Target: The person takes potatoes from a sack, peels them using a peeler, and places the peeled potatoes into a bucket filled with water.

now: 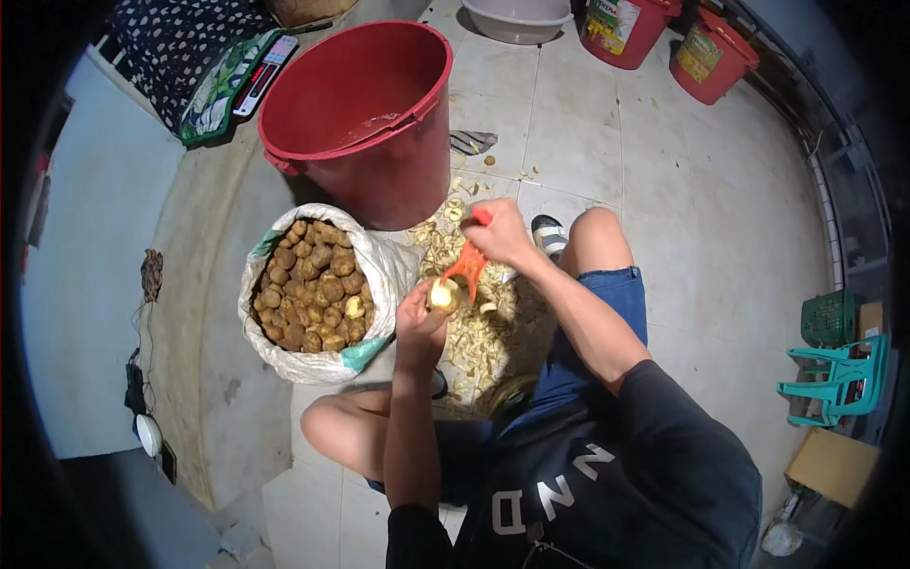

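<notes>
Between the fingers of my left hand point(418, 318) is a partly peeled potato point(443, 295), pale yellow on top with brown skin below. My right hand point(500, 232) grips the handle of an orange-red peeler point(468, 266), its head at the potato's upper right side. Under both hands, peelings point(479, 346) lie scattered over the floor. To the left of my left hand stands an open white sack point(261, 346) full of brown unpeeled potatoes point(313, 284); one among them shows a bare yellow patch.
A large red bucket point(403, 175) stands beyond the sack. Farther off are a pale basin point(518, 21) and two smaller red buckets point(711, 59). A digital scale point(265, 76) rests at upper left. Teal stools point(836, 379) and a cardboard box point(832, 465) are at the right.
</notes>
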Motion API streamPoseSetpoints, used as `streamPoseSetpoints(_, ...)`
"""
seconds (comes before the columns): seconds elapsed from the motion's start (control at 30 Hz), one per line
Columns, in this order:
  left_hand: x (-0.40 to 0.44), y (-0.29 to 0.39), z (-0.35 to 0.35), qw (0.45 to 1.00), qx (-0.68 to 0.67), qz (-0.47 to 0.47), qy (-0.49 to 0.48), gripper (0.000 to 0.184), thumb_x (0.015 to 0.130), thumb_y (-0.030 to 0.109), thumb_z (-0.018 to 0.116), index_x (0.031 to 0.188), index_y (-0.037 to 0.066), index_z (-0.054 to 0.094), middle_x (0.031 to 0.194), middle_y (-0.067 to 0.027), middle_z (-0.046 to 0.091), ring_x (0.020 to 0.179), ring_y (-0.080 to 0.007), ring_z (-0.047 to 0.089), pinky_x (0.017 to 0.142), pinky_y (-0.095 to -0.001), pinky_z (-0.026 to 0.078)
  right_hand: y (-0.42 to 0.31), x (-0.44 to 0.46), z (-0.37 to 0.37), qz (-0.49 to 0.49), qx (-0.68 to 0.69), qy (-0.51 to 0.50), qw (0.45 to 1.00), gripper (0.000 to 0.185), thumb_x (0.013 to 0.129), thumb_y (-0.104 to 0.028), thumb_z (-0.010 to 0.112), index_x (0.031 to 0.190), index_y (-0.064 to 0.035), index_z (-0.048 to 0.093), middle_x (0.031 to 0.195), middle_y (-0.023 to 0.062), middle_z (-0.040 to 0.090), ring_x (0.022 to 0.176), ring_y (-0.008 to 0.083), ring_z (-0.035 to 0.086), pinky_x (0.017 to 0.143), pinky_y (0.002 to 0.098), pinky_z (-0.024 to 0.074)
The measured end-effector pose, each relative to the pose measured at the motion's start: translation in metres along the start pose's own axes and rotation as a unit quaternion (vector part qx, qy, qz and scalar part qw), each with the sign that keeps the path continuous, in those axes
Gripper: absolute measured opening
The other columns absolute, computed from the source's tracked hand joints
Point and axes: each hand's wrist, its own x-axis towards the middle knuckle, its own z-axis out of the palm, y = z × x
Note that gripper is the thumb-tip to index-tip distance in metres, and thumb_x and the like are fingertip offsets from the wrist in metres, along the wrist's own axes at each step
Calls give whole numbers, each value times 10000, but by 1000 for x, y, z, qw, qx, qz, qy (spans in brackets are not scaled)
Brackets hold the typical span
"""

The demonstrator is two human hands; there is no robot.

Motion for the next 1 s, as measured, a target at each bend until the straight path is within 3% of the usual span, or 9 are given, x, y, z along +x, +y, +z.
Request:
streamPoseSetpoints(0.07, -1, -1, 0, 999, 42, 0, 4, 451, 801, -42, 532, 1242, -92, 452, 1147, -149, 593, 1066, -221, 600, 998, -347, 456, -3, -3, 4, -271, -84, 24, 959, 214, 657, -210, 647, 600, -22, 564, 508, 147, 523, 466, 280, 534, 492, 375, 429)
streamPoseSetpoints(0.2, -6, 9, 16, 999, 27, -7, -27, 467, 820, 34, 566, 1260, -66, 450, 1140, -127, 588, 1067, -216, 588, 1015, -351, 443, 15, 9, -7, -24, -14, 15, 999, 197, 634, -206, 641, 612, -27, 561, 554, 166, 543, 519, 327, 560, 518, 407, 444)
streamPoseSetpoints(0.33, -5, 5, 15, 988, 154, 18, 3, 513, 846, 115, 639, 1282, -53, 427, 1162, -131, 577, 1076, -228, 579, 1023, -369, 432, 3, 0, 1, -227, -76, 47, 970, 203, 642, -227, 649, 613, -37, 582, 581, 187, 553, 521, 349, 550, 518, 405, 439)
streamPoseSetpoints(0.37, -6, 5, 15, 980, 200, 17, 4, 533, 852, 134, 654, 1289, -55, 416, 1169, -131, 574, 1087, -234, 575, 1027, -374, 429, 3, 2, -8, -82, -80, 19, 993, 210, 641, -226, 649, 604, -35, 570, 578, 190, 539, 525, 354, 540, 524, 407, 438)
streamPoseSetpoints(0.6, -7, 4, 17, 984, 178, 25, -6, 596, 856, 225, 696, 1284, -75, 410, 1168, -138, 571, 1110, -236, 562, 1014, -373, 434, 4, 1, -1, -74, -63, 1, 995, 231, 645, -212, 652, 599, -17, 538, 553, 184, 516, 519, 340, 537, 520, 419, 424)
streamPoseSetpoints(0.63, -10, 3, 13, 999, 15, 6, -32, 613, 830, 230, 730, 1275, -64, 428, 1170, -136, 572, 1110, -224, 562, 1004, -367, 443, 4, 5, -6, -34, -47, 13, 998, 249, 641, -216, 654, 593, -6, 528, 536, 175, 500, 497, 330, 513, 508, 399, 414)
streamPoseSetpoints(0.8, -13, 16, 19, 1000, 19, 7, -6, 615, 819, 210, 741, 1271, -73, 434, 1137, -126, 590, 1060, -220, 590, 971, -350, 471, -6, 2, -13, -163, -45, 5, 986, 227, 674, -212, 636, 630, 4, 581, 509, 149, 502, 452, 204, 469, 492, 356, 398)
streamPoseSetpoints(0.9, -21, 24, 35, 1000, 14, 16, 4, 637, 796, 191, 756, 1272, -84, 434, 1122, -125, 603, 1023, -218, 611, 952, -343, 487, 18, 15, -17, 11, 10, 0, 1000, 207, 653, -204, 637, 639, -2, 593, 558, 167, 551, 477, 224, 518, 497, 357, 404)
streamPoseSetpoints(1.0, -14, 23, 31, 999, 20, 37, -8, 575, 754, 37, 702, 1258, -83, 452, 1130, -129, 591, 1027, -210, 607, 945, -334, 489, -25, -6, -17, -126, 30, -9, 991, 195, 637, -193, 626, 627, -3, 587, 556, 171, 546, 495, 288, 527, 496, 377, 400)
